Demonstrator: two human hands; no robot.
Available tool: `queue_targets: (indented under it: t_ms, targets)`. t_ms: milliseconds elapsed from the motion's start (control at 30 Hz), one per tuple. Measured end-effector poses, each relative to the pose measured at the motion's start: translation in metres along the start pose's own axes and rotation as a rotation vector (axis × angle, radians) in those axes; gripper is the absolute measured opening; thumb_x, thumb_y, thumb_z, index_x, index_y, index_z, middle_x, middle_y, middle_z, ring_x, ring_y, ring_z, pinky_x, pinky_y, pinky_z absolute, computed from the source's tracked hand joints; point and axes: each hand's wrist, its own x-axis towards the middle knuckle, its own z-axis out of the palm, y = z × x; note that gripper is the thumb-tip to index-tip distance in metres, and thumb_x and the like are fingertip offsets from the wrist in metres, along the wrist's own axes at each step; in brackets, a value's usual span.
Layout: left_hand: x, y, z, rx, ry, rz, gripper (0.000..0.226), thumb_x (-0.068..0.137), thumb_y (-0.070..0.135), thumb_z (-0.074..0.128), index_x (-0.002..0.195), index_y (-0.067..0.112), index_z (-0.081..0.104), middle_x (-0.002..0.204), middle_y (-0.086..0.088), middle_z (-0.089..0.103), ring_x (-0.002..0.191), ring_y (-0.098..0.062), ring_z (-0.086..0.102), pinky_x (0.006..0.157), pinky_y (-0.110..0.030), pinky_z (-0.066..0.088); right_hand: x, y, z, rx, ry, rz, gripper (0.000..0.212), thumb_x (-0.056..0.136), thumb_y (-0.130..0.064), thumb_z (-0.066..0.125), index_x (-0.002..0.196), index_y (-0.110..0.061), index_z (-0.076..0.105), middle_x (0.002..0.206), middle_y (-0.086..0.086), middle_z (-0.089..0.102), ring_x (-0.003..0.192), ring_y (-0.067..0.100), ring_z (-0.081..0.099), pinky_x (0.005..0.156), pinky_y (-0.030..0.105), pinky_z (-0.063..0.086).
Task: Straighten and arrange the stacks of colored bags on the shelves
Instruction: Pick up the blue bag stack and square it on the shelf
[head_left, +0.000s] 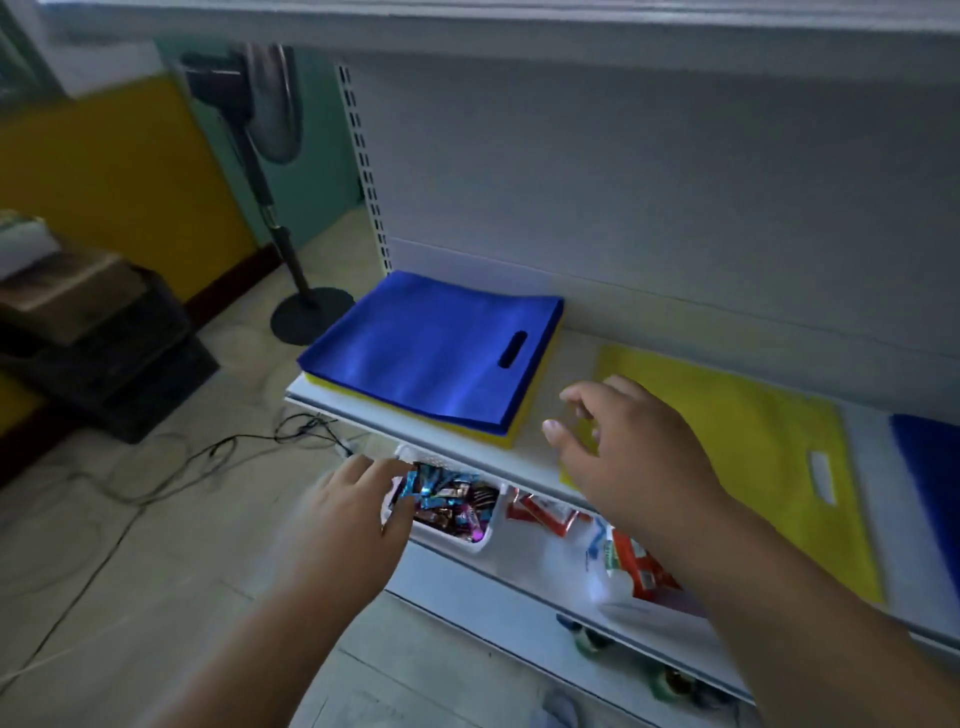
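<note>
Just beside shelf edge (322, 402) — blue stack (431, 353)

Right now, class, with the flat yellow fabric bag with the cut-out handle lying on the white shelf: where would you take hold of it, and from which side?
Probably the near left corner of the flat yellow fabric bag, approached from the front left. That corner lies at the white shelf front edge, just below the right hand, so fingers could pinch it there.

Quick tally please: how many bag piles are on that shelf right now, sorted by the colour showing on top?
Blue on top: 2, the left stack over yellow bags, and one cut off at the right edge
Yellow on top: 1, the middle pile
Total: 3
</note>
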Motion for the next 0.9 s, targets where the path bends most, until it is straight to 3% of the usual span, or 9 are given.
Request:
queue_targets:
  t_ms: [233,400,533,667,767,900]
  targets:
    - [0.050,-0.061,-0.009,-0.035,0.042,-0.075,0.019,0.087,0.031,0.064,0.106,0.031,0.066,0.087,0.015,0.058,0.080,-0.016,0.059,0.066,-0.028,0.037,0.078,-0.039,0.042,-0.005,0.048,-0.025,0.033,0.087,-0.041,0.065,0.111,-0.018,0.067,0.101,0.002,0.063,0.088,0.025,0.061,0.077,0.035,0.050]
    - [0.098,-0.116,-0.020,-0.054,0.065,-0.043,0.016,0.087,0.027,0.064,0.103,0.028,0.067,0.083,0.014,0.059,0.071,-0.014,0.052,0.064,-0.028,0.037,0.106,-0.064,0.066,-0.039,0.085,0.079,0.031,0.086,-0.040,0.066,0.106,-0.017,0.068,0.094,0.000,0.064,0.084,0.024,0.061,0.076,0.035,0.050]
    - [0.140,-0.153,-0.020,-0.118,-0.033,0.087,0.021,0.089,0.028,0.061,0.110,0.028,0.064,0.088,0.013,0.059,0.072,-0.010,0.048,0.066,-0.029,0.037,0.106,-0.082,0.085,-0.125,0.150,0.266,0.032,0.086,-0.041,0.064,0.106,-0.016,0.067,0.095,0.003,0.063,0.090,0.027,0.059,0.079,0.038,0.049]
    - [0.175,-0.182,-0.026,-0.125,-0.145,0.225,0.029,0.091,0.031,0.058,0.120,0.031,0.060,0.095,0.012,0.058,0.080,-0.013,0.052,0.065,-0.029,0.037,0.093,-0.101,0.104,-0.219,0.132,0.506,0.042,0.090,-0.046,0.058,0.121,-0.018,0.062,0.115,0.004,0.063,0.108,0.026,0.055,0.090,0.036,0.046]
    - [0.196,-0.198,-0.025,-0.089,-0.229,0.236,0.038,0.093,0.036,0.054,0.130,0.035,0.052,0.107,0.006,0.056,0.089,-0.021,0.059,0.065,-0.032,0.042,0.088,-0.112,0.117,-0.292,0.058,0.639,0.052,0.093,-0.049,0.052,0.135,-0.019,0.054,0.132,0.004,0.059,0.120,0.029,0.050,0.097,0.037,0.042]
    - [0.213,-0.206,-0.023,-0.001,-0.317,0.267,0.046,0.094,0.044,0.048,0.139,0.037,0.041,0.116,-0.001,0.054,0.098,-0.025,0.059,0.075,-0.035,0.050,0.080,-0.118,0.140,-0.385,-0.056,0.692,0.058,0.095,-0.055,0.044,0.140,-0.017,0.047,0.139,0.002,0.055,0.127,0.029,0.046,0.098,0.037,0.042]
